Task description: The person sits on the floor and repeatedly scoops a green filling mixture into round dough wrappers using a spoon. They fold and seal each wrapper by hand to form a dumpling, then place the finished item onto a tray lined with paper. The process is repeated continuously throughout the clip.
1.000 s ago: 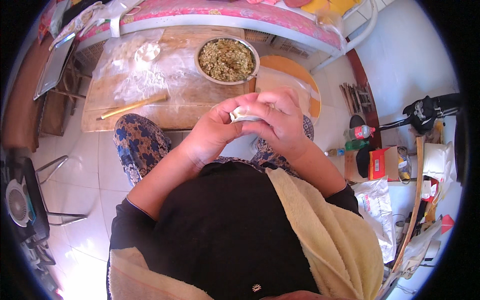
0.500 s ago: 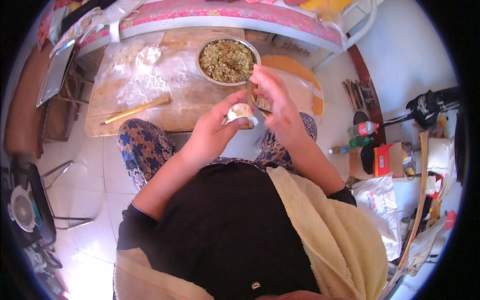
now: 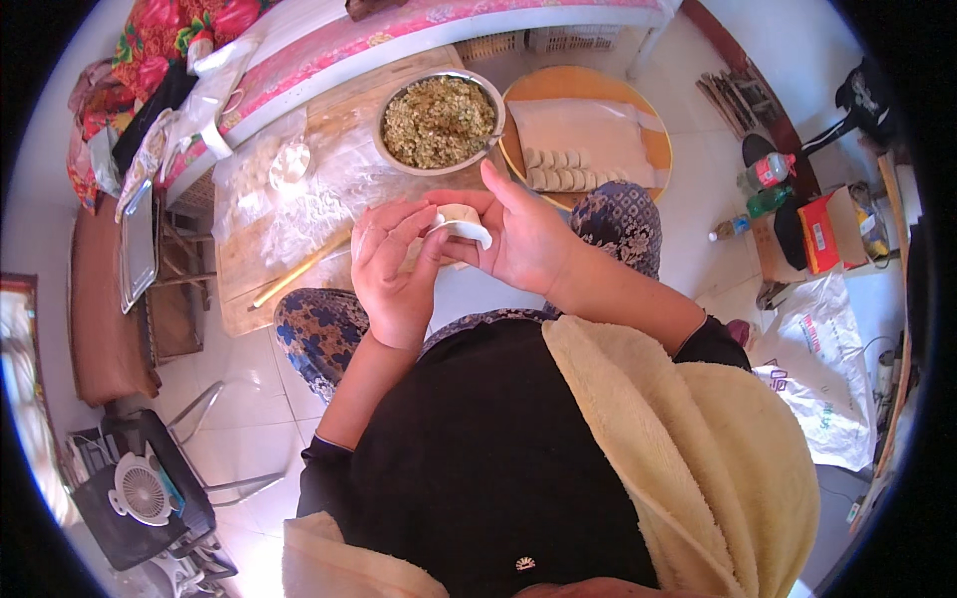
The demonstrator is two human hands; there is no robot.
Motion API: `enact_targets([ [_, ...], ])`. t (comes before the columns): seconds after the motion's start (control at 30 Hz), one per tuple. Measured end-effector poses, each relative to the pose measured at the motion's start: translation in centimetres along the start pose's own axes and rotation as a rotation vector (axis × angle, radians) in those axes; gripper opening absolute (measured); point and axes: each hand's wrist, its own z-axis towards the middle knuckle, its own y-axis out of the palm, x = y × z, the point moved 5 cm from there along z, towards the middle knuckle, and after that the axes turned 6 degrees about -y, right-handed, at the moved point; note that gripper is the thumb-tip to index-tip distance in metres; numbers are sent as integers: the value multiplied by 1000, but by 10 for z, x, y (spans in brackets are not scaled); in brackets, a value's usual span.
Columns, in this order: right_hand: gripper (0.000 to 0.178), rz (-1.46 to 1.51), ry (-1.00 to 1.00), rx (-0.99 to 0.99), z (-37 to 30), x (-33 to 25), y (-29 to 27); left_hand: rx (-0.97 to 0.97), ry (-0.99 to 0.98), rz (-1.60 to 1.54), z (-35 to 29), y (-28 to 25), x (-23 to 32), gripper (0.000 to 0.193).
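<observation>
A half-folded dumpling (image 3: 469, 233), its white wrapper curved over, is between my two hands above my lap. My left hand (image 3: 392, 267) is closed, pinching the left end of the wrapper between thumb and fingers. Curled behind and beneath it, the fingers of my right hand (image 3: 528, 237) support the dumpling while the thumb stands up. Just beyond is a metal bowl (image 3: 495, 157) full of chopped greenish filling (image 3: 439, 122). Rows of finished dumplings (image 3: 563, 171) lie on a white sheet over a round yellow tray (image 3: 653, 112), right of the bowl.
A floured wooden board (image 3: 399, 72) carries a yellow rolling pin (image 3: 302, 274) and pale dough wrappers (image 3: 290, 166). Behind it runs a bed edge with pink floral cloth (image 3: 329, 62). Bottles (image 3: 768, 171) and a cardboard box (image 3: 847, 224) stand at right; a small fan (image 3: 143, 488) at lower left.
My right hand has come down from beside the bowl, without the utensil it seemed to hold, to the wrapper. My left hand now pinches the wrapper's edge. The view has turned, showing the dumpling tray.
</observation>
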Motion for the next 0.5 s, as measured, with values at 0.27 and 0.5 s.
enact_targets([
  [0.27,53,10,-5,46,-7,1,0,-3,75,33,0,7,6,15],
  [0.5,55,-3,37,28,-8,5,-11,-103,-99,-255,-2,19,-1,9],
])
